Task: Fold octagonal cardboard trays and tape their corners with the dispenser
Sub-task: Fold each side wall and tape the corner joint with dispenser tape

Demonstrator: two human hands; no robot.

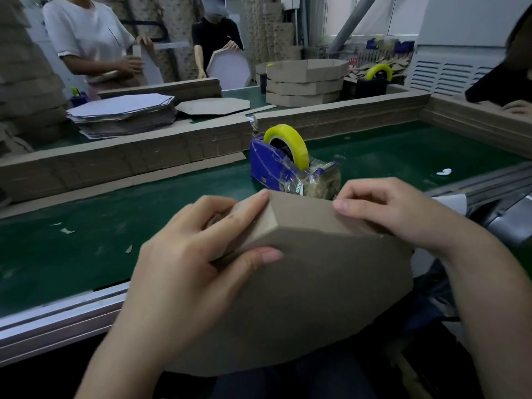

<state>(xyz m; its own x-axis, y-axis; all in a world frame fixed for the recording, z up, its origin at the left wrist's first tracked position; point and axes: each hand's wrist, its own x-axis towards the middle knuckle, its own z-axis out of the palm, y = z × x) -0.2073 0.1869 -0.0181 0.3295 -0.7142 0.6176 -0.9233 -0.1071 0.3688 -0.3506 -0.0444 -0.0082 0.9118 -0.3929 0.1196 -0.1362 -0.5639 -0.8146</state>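
Observation:
A brown cardboard tray is held bottom-up over my lap at the table's near edge. My left hand grips its left folded corner, thumb on the base and fingers over the side flap. My right hand pinches the top edge of the far side flap. Just behind the tray stands a blue tape dispenser with a yellow-tinted tape roll, its cutter end covered in tape scraps.
The green table carries small tape scraps and low walls of stacked cardboard strips. Behind them lie flat blanks, finished trays and a second dispenser. Two people fold trays at the back left.

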